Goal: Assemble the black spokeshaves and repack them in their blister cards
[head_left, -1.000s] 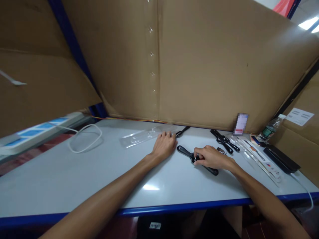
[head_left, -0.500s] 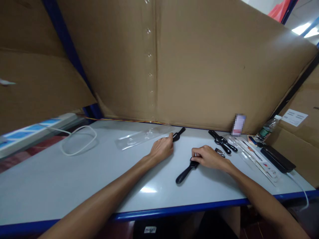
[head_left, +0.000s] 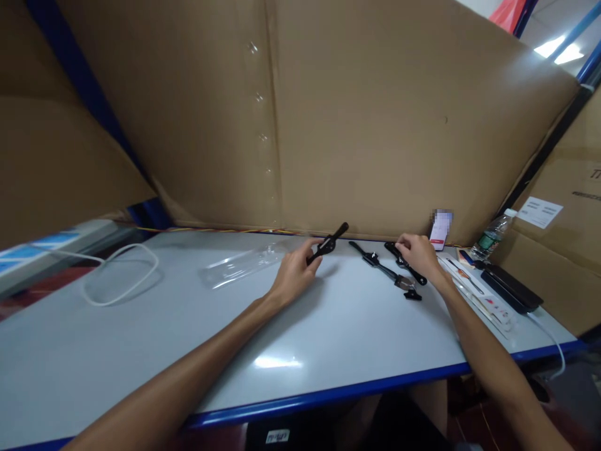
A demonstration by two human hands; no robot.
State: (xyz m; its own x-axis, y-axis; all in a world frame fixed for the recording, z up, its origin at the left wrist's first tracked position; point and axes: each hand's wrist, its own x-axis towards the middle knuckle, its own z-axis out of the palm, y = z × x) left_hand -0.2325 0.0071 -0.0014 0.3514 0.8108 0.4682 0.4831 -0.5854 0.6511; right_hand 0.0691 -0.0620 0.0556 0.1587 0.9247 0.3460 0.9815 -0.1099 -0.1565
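Observation:
My left hand is closed around one end of a black spokeshave, holding it tilted just above the table. Its far handle points up and to the right. Over at the right, my right hand pinches another black spokeshave that lies slanted on the table; the fingers hide part of its middle. Between the hands a further spokeshave lies flat. By its near end are a small metal blade and a small black clamp-like piece.
A clear plastic sleeve lies left of my left hand. Toward the right are a propped phone, a water bottle, a black case and packaged thin tools. A white cable loops at the left. Cardboard walls the back.
My left hand has raised its spokeshave off the table. My right hand has moved back and right from the spokeshave at the front middle, which no longer lies there. The view has turned slightly.

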